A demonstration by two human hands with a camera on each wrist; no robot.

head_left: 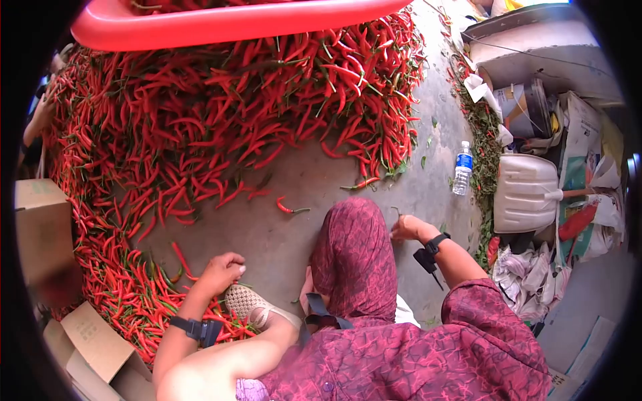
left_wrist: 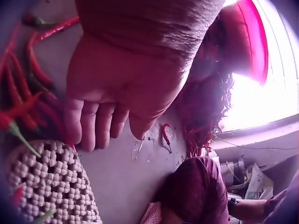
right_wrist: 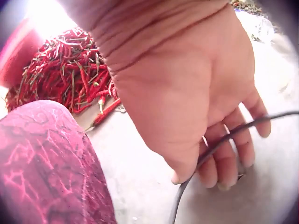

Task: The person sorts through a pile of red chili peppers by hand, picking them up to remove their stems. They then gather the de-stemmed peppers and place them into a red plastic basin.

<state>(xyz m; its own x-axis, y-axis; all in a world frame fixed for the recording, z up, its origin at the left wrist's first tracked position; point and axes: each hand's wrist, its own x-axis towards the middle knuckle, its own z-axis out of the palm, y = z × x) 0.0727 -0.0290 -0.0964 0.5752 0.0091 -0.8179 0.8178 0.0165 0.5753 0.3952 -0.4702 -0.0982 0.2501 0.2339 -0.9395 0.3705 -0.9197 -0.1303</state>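
My left hand (head_left: 224,273) hovers beside the woven shoe (head_left: 242,302), with its fingers loosely extended and nothing in the palm (left_wrist: 117,84). Below and beside it spreads a low heap of red chili peppers (head_left: 148,313), many with green stems. One single chili pepper (head_left: 287,206) lies apart on the concrete floor. To the right of the raised knee (head_left: 358,250), my right hand (head_left: 409,228) hangs low, fingers slightly bent and spread. A thin curved stem (head_left: 396,210) shows by its fingers in the head view. A dark cord (right_wrist: 219,144) crosses before the fingers in the right wrist view.
A large chili pile (head_left: 221,113) fills the far side, with a red plastic basin (head_left: 234,27) above it. Cardboard boxes (head_left: 43,227) stand left. A water bottle (head_left: 463,168), white dustpan-like scoop (head_left: 526,192) and bags (head_left: 525,277) are at right. Another person's arm (head_left: 41,117) shows far left.
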